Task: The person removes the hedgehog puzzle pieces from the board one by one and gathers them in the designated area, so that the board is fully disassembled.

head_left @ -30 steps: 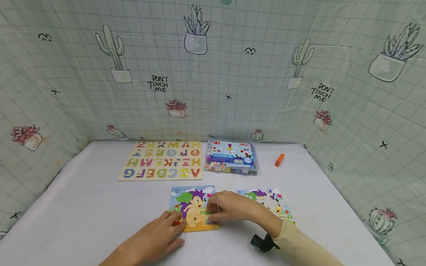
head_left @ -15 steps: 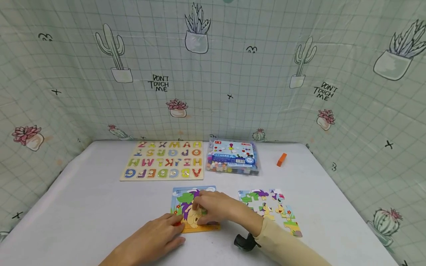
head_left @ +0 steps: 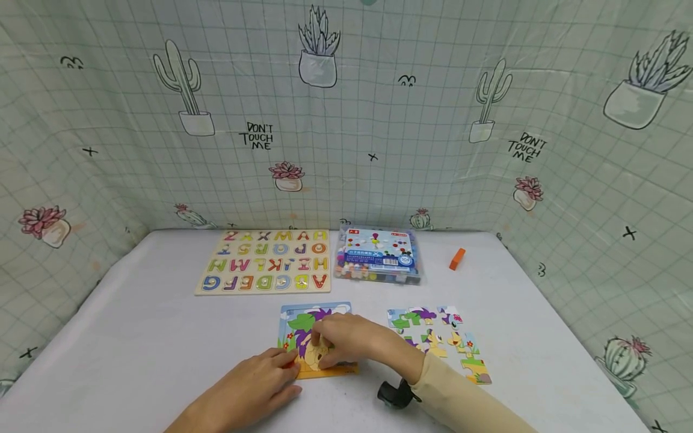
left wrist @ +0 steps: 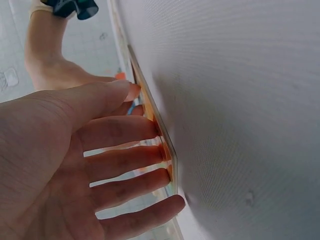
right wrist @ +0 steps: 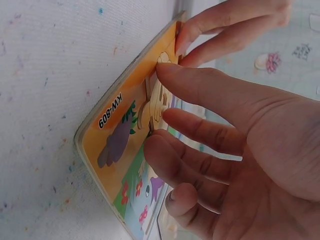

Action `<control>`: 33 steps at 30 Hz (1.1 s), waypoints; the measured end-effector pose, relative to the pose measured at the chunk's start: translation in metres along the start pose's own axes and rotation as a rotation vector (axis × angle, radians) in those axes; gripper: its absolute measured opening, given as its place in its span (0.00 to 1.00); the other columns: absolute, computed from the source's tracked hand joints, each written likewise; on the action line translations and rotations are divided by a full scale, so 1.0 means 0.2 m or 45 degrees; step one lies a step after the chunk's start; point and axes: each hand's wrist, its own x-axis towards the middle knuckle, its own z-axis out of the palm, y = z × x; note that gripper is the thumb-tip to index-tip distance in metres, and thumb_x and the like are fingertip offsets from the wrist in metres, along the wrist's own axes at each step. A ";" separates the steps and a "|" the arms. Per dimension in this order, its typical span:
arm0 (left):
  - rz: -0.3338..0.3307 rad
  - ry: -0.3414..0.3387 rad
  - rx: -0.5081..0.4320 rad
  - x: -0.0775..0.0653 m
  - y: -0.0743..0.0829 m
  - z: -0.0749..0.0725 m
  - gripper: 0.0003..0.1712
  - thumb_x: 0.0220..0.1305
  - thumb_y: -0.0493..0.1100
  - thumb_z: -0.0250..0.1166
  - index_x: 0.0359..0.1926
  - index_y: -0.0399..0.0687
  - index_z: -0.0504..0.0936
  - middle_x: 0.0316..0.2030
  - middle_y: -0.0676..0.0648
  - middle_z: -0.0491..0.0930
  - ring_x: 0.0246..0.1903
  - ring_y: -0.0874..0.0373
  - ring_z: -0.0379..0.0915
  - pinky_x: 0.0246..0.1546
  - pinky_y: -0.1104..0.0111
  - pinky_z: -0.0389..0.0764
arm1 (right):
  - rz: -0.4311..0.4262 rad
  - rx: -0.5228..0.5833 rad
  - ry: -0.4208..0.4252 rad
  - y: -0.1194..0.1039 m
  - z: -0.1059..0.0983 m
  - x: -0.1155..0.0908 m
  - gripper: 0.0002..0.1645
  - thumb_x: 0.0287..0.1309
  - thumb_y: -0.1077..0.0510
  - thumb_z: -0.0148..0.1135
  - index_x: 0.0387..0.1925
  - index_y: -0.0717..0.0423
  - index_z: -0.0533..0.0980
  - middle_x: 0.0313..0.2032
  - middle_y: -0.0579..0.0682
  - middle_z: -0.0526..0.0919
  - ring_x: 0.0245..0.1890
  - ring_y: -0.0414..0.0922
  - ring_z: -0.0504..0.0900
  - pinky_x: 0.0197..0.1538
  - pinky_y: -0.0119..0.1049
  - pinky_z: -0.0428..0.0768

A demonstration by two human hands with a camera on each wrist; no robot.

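A hedgehog jigsaw board [head_left: 346, 371] with an orange lower border lies on the table before me. My left hand [head_left: 260, 380] rests at its lower left corner, fingers fairly straight and fingertips on the board's edge. Over the middle of the board, my right hand [head_left: 349, 340] has its thumb and fingers bent around a beige puzzle piece [right wrist: 156, 102] of the hedgehog's body. That piece's raised side edge shows in the right wrist view, and it seems pinched between thumb and fingertips. To the right lie several loose picture pieces [head_left: 422, 314], some partly joined, partly behind the right forearm.
An alphabet board [head_left: 262, 264] lies at the back left. Beside it is a clear plastic box [head_left: 377, 255] of colourful parts. An orange block [head_left: 457, 258] sits at the back right. A black device [head_left: 395, 394] hangs at my right wrist. Patterned cloth [head_left: 346, 120] stands behind the table.
My right hand has moved left from the board's right side to its middle, its fingers closing on the beige piece. More of the loose pieces now show. My left hand has stayed in place.
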 end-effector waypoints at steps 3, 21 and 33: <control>-0.001 -0.005 -0.002 0.00 0.00 0.00 0.25 0.68 0.58 0.60 0.55 0.46 0.84 0.59 0.44 0.80 0.60 0.47 0.74 0.59 0.52 0.77 | -0.012 0.006 -0.001 0.00 0.00 0.00 0.15 0.54 0.46 0.72 0.40 0.46 0.79 0.29 0.37 0.77 0.28 0.34 0.71 0.35 0.27 0.73; 0.005 0.035 0.048 0.01 0.02 0.00 0.23 0.68 0.56 0.60 0.49 0.43 0.85 0.55 0.43 0.82 0.57 0.47 0.77 0.58 0.53 0.78 | -0.008 -0.061 0.034 0.01 -0.01 -0.02 0.14 0.53 0.43 0.72 0.35 0.45 0.81 0.29 0.37 0.74 0.30 0.34 0.69 0.35 0.27 0.70; -0.010 0.034 0.039 0.01 0.03 0.00 0.22 0.68 0.56 0.60 0.46 0.43 0.86 0.54 0.43 0.83 0.57 0.46 0.77 0.58 0.52 0.78 | -0.080 0.088 0.039 0.06 -0.03 -0.05 0.06 0.59 0.52 0.68 0.28 0.45 0.80 0.21 0.37 0.72 0.23 0.32 0.66 0.28 0.25 0.66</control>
